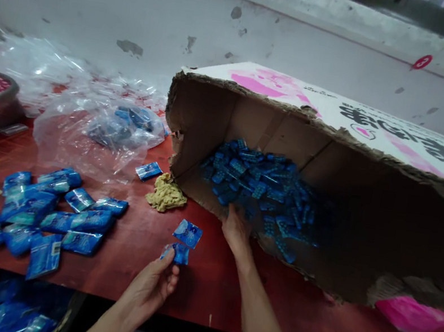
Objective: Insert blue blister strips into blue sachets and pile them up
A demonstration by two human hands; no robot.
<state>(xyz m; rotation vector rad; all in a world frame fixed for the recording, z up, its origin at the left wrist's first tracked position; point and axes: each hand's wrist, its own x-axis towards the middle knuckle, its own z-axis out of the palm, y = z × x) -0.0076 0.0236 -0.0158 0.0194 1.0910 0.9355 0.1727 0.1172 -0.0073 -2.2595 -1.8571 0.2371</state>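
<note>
My left hand (159,275) pinches a small flat blue packet (178,253) between thumb and fingers above the red table. Just beyond it is another blue packet (188,233); whether it is held too or lies on the table, I cannot tell. My right hand (236,227) reaches over the lower edge of a cardboard box (210,107) lying on its side. Its fingers are blurred and partly hidden beside a heap of small blue packs (255,174) inside the box.
Larger blue pouches (28,206) lie in a pile on the left of the red table (135,265). Behind them are clear plastic bags (94,132) and a bowl (9,103) of pink pieces. A crumpled yellowish cloth (166,193) rests by the box corner. More blue pouches (0,301) fill a container below the edge.
</note>
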